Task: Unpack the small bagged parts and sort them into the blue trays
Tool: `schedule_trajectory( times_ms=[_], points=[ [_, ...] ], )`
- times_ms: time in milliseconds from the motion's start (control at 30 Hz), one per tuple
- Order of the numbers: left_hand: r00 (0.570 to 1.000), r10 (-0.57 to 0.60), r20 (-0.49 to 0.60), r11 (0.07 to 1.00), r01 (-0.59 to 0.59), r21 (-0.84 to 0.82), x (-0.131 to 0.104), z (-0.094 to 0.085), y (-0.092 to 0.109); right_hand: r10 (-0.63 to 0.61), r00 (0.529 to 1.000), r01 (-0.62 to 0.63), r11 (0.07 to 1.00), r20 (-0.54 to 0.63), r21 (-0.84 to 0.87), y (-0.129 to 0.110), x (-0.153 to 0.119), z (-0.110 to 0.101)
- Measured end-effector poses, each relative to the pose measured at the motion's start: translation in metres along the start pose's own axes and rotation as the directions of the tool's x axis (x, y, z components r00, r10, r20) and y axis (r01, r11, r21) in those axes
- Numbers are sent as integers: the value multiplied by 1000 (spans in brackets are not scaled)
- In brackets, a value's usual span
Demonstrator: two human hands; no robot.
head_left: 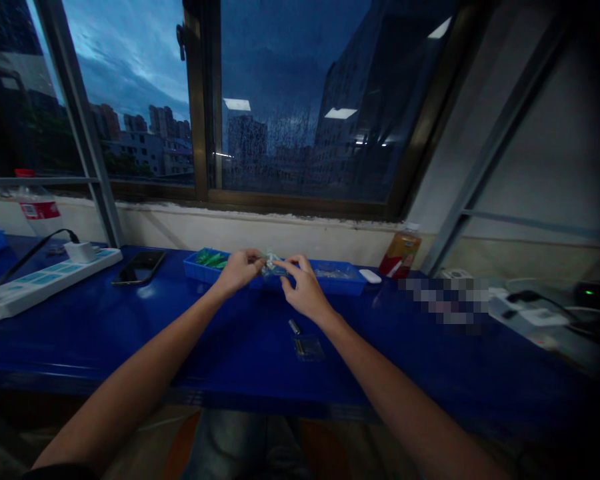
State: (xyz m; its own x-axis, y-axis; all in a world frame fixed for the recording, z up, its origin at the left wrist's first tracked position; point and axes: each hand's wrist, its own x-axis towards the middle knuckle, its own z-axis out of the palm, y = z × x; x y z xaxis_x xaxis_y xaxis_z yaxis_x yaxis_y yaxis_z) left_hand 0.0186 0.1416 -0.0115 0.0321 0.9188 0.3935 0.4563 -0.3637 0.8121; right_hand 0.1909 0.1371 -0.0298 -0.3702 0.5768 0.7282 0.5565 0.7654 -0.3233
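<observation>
My left hand (241, 270) pinches a clear plastic bag (270, 262) above the row of blue trays. My right hand (304, 287) is at the bag's right side, its index finger reaching to the bag and its thumb apart below. What lies inside the bag is too small to make out. Below my right hand, a small metal cylinder (294, 327) lies on the blue table (220, 360). Just nearer to me is a small clear packet (309, 348) with a thin brass-coloured piece in it.
A blue tray (195, 270) holds green pieces; another blue tray (353, 287) holds small clear items. A phone (140, 267) and power strip (55, 283) lie at left. A drink bottle (400, 253), white case (370, 276) and cables are at right.
</observation>
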Motion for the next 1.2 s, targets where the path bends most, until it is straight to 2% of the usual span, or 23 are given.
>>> schedule_trajectory(
  times_ms=[33, 100, 200, 267, 400, 567, 800, 967, 1033, 1200],
  points=[
    [992, 85, -89, 978, -67, 196, 3, -9, -3, 10, 1000, -10, 1000, -2, 7, -2, 0, 0],
    [964, 164, -210, 892, -54, 450, 8, -27, -8, 34, 999, -34, 999, -11, 21, -2, -1, 0],
    [954, 155, -258, 801, 32, 598, 12, -47, -15, 70, 997, -69, 997, -24, 23, 3, 0, 1],
    [954, 145, -263, 752, 66, 656, 12, -54, -17, 90, 996, -89, 996, -21, 13, 7, 0, 2],
    [962, 119, -247, 676, 103, 729, 11, -54, -19, 116, 993, -116, 993, 1, -5, 12, -1, 5],
    [984, 53, -172, 610, 105, 786, 10, -51, -22, 126, 992, -126, 992, 27, -3, 12, -3, 7],
    [979, 76, -188, 555, 115, 824, 8, -49, -23, 132, 990, -132, 991, 60, -1, 14, -3, 8],
    [999, 43, -27, 524, 0, 852, 10, -38, -26, 138, 987, -138, 990, 85, -7, 14, -4, 9],
    [1000, 6, 8, 501, -10, 865, 10, -34, -27, 140, 985, -139, 990, 97, -21, 13, -5, 10],
    [991, -134, 9, 479, 57, 876, 10, -33, -31, 105, 984, -100, 994, 144, -45, 13, -4, 4]
  ],
)
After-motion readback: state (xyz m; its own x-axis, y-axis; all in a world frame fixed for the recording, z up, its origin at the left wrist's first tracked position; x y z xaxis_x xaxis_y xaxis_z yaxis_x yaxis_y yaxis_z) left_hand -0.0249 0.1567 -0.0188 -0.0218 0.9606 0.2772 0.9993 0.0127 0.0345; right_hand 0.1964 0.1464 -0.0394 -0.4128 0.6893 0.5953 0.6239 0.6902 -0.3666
